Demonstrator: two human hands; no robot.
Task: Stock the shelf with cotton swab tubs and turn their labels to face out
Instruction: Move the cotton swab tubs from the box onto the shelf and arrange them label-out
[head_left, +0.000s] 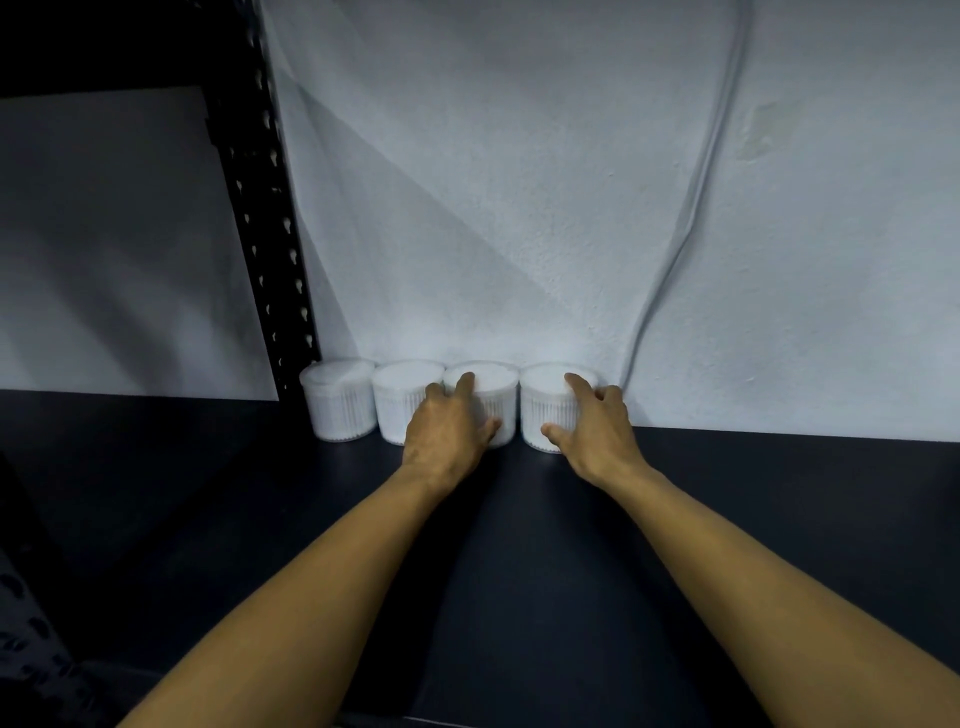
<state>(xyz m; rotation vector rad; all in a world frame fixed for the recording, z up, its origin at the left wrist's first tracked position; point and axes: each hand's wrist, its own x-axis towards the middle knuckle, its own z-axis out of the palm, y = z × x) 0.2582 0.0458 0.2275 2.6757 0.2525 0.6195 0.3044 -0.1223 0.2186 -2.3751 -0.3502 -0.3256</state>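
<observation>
Several clear cotton swab tubs stand in a row against the white wall at the back of the dark shelf (519, 545). My left hand (447, 426) grips the third tub (493, 384), fingers over its lid and thumb on its front. My right hand (592, 426) grips the rightmost tub (545, 400), forefinger on the lid and thumb low on its side. The two tubs on the left, the leftmost tub (340, 400) and the second tub (400, 405), stand untouched. No label shows on any tub; the plastic is overexposed.
A black perforated shelf upright (270, 249) rises just left of the row. A white cable (691, 208) runs down the wall to the shelf behind the rightmost tub. Dark shelf surface stretches right of the tubs and toward me.
</observation>
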